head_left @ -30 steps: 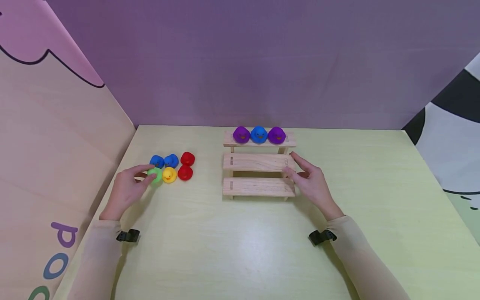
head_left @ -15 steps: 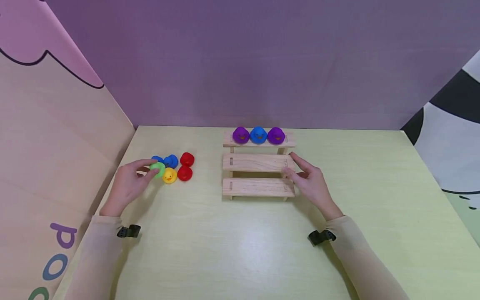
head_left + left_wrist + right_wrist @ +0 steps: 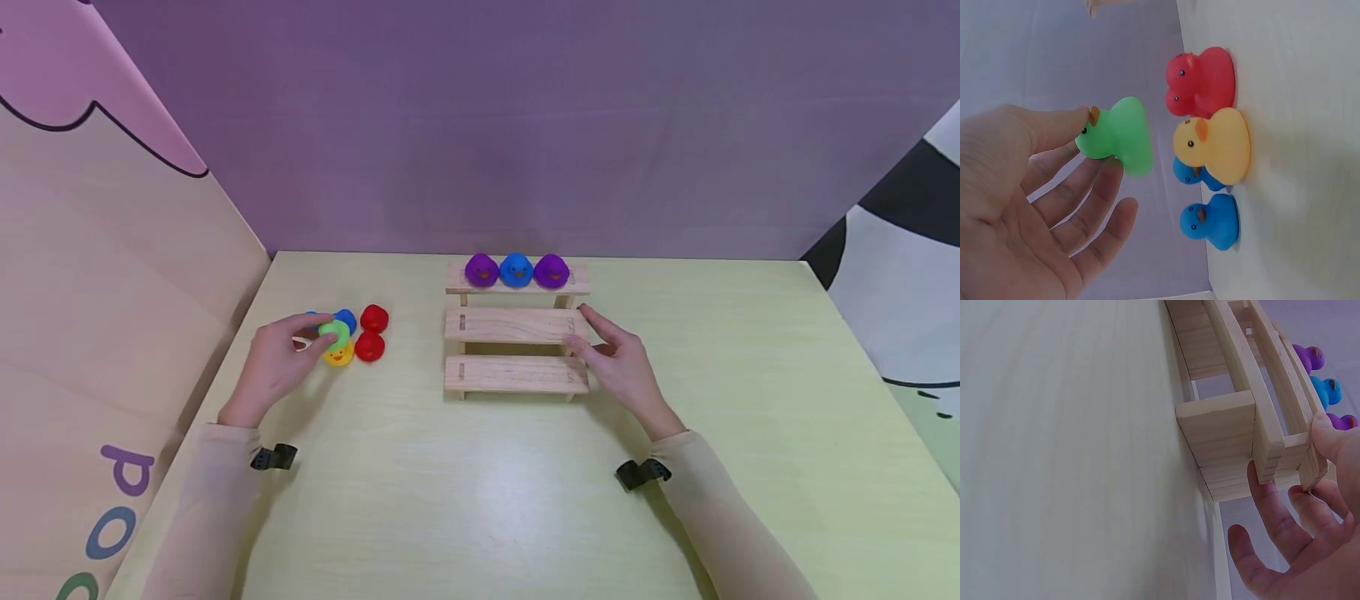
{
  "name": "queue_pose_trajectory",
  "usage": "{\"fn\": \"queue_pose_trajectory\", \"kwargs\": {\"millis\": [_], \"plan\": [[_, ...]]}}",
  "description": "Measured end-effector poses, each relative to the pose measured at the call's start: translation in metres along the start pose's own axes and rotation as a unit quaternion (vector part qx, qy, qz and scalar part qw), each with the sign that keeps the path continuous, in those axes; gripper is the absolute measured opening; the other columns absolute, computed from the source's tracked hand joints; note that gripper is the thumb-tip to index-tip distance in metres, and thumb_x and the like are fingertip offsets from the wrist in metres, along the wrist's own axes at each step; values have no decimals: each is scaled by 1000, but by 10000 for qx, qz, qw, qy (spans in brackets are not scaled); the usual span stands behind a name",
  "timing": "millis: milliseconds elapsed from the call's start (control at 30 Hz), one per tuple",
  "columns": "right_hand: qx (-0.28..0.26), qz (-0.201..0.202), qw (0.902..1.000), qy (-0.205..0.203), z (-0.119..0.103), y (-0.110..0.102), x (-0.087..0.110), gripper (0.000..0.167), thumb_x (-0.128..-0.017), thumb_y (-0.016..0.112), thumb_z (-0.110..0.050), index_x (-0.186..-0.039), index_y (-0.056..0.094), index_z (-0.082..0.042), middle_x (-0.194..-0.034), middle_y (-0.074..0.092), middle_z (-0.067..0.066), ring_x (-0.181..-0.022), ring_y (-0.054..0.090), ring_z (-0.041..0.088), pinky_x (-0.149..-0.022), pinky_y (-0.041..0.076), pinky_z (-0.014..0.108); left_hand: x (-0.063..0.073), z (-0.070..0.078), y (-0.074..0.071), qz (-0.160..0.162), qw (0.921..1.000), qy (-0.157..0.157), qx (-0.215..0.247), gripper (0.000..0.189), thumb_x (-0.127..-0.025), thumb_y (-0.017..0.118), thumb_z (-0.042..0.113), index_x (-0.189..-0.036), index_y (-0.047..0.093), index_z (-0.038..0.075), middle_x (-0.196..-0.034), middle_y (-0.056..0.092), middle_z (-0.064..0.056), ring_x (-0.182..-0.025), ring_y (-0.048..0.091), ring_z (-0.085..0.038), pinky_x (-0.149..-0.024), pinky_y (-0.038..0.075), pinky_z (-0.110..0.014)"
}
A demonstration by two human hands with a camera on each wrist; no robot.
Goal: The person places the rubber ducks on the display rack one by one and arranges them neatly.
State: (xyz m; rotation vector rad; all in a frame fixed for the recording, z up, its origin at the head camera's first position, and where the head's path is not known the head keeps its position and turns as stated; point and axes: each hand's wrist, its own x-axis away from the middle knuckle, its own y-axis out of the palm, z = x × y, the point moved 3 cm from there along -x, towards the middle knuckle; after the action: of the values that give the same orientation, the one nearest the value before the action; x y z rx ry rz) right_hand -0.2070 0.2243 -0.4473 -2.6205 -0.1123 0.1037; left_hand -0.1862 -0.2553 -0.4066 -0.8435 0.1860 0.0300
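Observation:
My left hand (image 3: 279, 367) pinches a green rubber duck (image 3: 1127, 134) by its head between thumb and fingers. In the left wrist view the duck is off the table, level with a yellow duck (image 3: 1225, 147). The head view shows it overlapping that yellow duck and the blue ducks (image 3: 1219, 222) behind. My right hand (image 3: 628, 371) grips the right end of a three-step wooden stand (image 3: 517, 325), thumb and fingers around the ends of its boards. On the top step sit two purple ducks (image 3: 552, 272) with a blue duck (image 3: 517, 271) between them.
Two red ducks (image 3: 371, 346) stand on the table (image 3: 450, 500) to the right of the yellow one. The stand is near the table's back edge, before a purple wall (image 3: 517, 125). A pale panel (image 3: 112, 292) borders the left side.
My left hand has lifted the green duck from the front left of the group and moved it right, over the yellow duck. The right hand stays on the stand.

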Motion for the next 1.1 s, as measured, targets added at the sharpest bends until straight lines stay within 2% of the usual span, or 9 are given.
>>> {"fn": "queue_pose_trajectory", "kwargs": {"millis": [567, 1000, 1100], "plan": [[3, 33, 10000, -88, 0, 1, -1, 68, -104, 70, -37, -163, 44, -17, -169, 42, 13, -107, 75, 42, -77, 55, 13, -10, 18, 18, -165, 9996, 161, 178, 33, -101, 75, 18, -132, 75, 8, -117, 77, -14, -100, 69, -31, -93, 54, -47], [-48, 44, 10000, -75, 0, -1, -1, 69, -104, 71, -38, -163, 44, -15, -169, 42, 13, -109, 75, 42, -77, 54, 12, -15, 38, 32, -209, 9984, 361, 389, 32, -100, 76, 19, -131, 76, 12, -109, 77, -13, -101, 74, -33, -92, 60, -50], [-75, 35, 9999, -92, 1, 0, -1, 68, -104, 71, -36, -163, 43, -15, -169, 41, 13, -109, 75, 42, -77, 54, 12, -16, 45, 34, -179, 9977, 458, 462, 31, -99, 76, 19, -130, 77, 12, -109, 77, -12, -101, 72, -31, -94, 58, -52]]}}
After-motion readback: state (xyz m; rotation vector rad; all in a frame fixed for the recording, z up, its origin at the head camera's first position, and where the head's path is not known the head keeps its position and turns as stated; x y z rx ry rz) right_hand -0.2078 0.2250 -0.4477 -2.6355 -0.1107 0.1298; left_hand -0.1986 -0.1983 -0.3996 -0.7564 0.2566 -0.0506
